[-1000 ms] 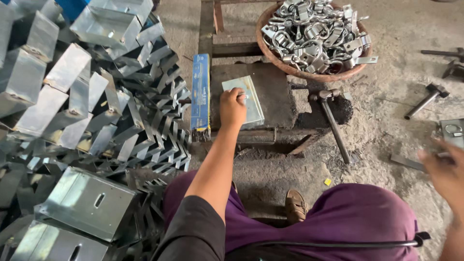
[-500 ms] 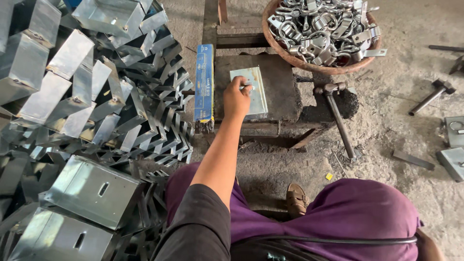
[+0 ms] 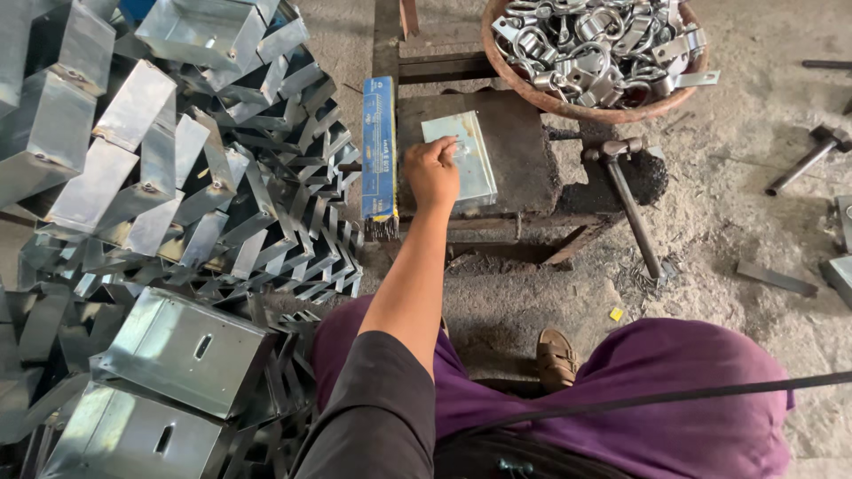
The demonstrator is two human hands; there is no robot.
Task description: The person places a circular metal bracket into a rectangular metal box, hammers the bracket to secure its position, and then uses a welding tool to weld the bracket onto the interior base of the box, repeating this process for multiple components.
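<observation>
Resting on the dark work block, the folded sheet-metal piece lies flat under the left hand. The head view shows this hand curled over the piece's left edge, fingertips pressed to its upper surface; whether the thumb wraps beneath cannot be determined. The right hand is outside the frame, so its state is unknown.

Handling judgement: the piece appears to be thin galvanised sheet, light, stiff and smooth, with cut edges likely sharp. Gripping along a folded flange or flat across the face appears safer than pinching a raw edge. The smooth face may slip under light pressure.

A long blue box lies just beside the block on its left. A hammer leans near the block's right side. Above sits a round basin heaped with metal clamps. A large pile of similar folded brackets fills the left of the view.

Hidden or unclear: the piece's underside and near corner are covered by the hand. The basin's top edge is cut off, as are objects at the right border.
</observation>
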